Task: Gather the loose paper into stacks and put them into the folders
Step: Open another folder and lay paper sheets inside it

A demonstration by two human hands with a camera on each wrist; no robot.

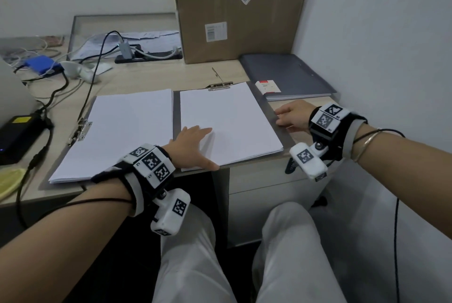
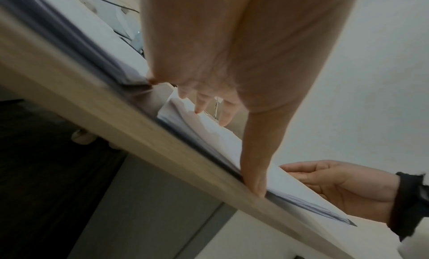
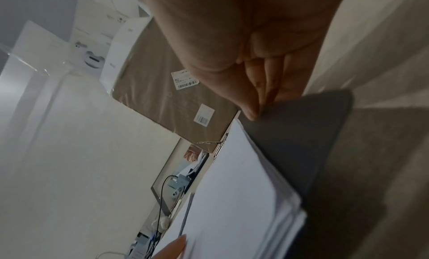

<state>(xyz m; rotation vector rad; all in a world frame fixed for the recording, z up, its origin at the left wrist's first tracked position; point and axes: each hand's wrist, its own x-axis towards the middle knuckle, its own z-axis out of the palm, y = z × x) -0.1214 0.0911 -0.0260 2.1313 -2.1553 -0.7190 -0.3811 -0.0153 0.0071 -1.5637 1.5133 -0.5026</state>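
Left hand [image 1: 193,142] flat, fingers spread on stack [image 1: 230,124] in open folder [image 1: 276,116], right hand [image 1: 292,116] pinching folder's edge: could skew or spill sheets over desk [image 1: 146,80] edge if lifted carelessly.

Cardboard box [image 1: 234,9] against the wall, black power brick [image 1: 18,137] far left

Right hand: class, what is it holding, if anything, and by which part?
The right hand pinches the open grey folder by its right-hand cover edge, beside the paper stack; the left hand only presses flat on that stack.
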